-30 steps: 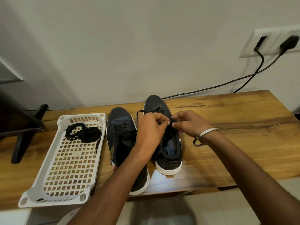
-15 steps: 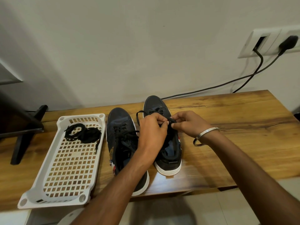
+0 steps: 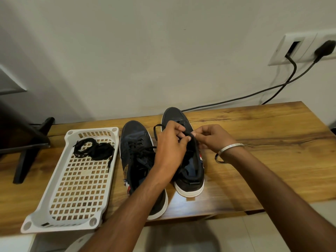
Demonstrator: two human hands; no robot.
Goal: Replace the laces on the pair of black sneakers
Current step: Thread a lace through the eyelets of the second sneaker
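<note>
Two hands point(image 3: 171, 150) point(image 3: 214, 139) pinching flat woven lace point(image 3: 188, 134), lattice plastic basket point(image 3: 54, 202)

Wood table point(image 3: 254, 160), plastic tray point(image 3: 54, 188).

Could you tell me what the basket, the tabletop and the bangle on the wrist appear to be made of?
The basket looks like moulded white plastic: matte, with a grid of square holes. The tabletop shows brown grain and knots with a slight sheen, so wood or a wood-look laminate. The bangle seems to be polished metal, silvery and reflective.
</note>
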